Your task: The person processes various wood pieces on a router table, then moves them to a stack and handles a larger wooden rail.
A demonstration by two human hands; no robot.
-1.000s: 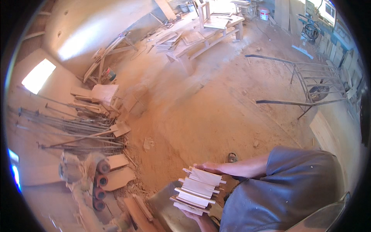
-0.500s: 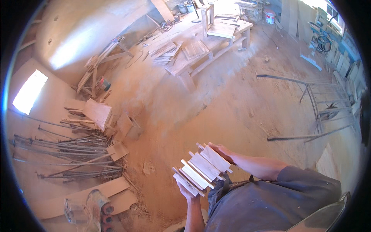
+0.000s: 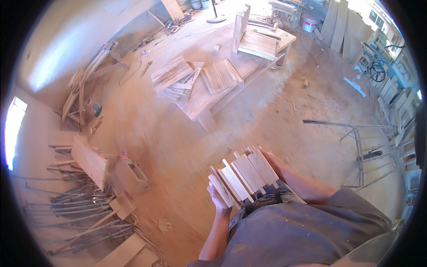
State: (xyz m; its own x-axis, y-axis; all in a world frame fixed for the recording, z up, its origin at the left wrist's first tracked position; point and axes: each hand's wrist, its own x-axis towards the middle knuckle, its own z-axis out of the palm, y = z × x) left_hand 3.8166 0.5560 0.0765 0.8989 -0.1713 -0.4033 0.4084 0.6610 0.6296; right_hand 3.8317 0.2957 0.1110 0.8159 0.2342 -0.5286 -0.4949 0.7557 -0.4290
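Note:
I carry a stack of several short wooden slats against my body, low in the middle of the view. My left hand grips the stack's near left end from below. My right hand clasps its far right end. Both forearms come up from my grey shirt. The slats lie side by side, tilted up to the right.
A long wooden workbench with piles of boards stands ahead on the sawdust floor. Metal rods and wood offcuts lie at the left. A metal frame stands at the right. A white bucket sits far back.
The view has swung toward the workbench, which is now larger and nearer. The slat stack stays held in both hands and sits higher and more to the right.

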